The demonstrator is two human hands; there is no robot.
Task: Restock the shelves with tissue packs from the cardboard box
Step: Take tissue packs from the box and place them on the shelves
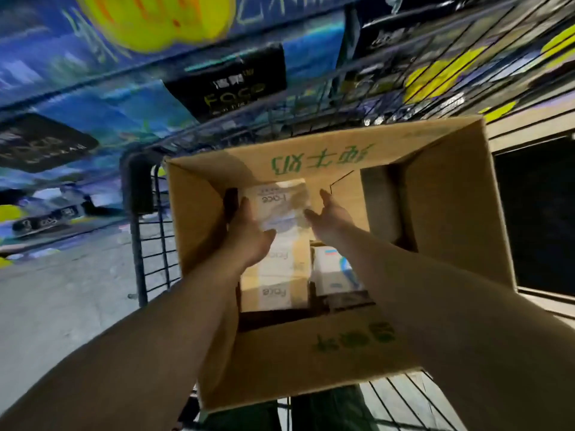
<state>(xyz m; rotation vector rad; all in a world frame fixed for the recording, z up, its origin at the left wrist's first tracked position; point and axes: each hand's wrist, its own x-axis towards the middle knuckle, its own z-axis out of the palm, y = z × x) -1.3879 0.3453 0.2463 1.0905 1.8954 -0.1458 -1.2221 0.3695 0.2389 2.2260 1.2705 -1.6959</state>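
Observation:
An open cardboard box (445, 213) with green print sits in a wire trolley. Both my arms reach down into it. A pale tissue pack (280, 203) marked "Face" lies between my hands. My left hand (249, 234) holds its left side, thumb under its near edge. My right hand (329, 216) touches its right edge with straight fingers. Beneath lie more tissue packs (277, 281) and a white and blue pack (334, 272).
The wire trolley (140, 213) has a dark upright post at the left. Shelves (93, 98) stacked with blue and black "Face" tissue packs fill the top and left. Grey floor lies at the lower left. A dark shelf opening (535, 213) is at the right.

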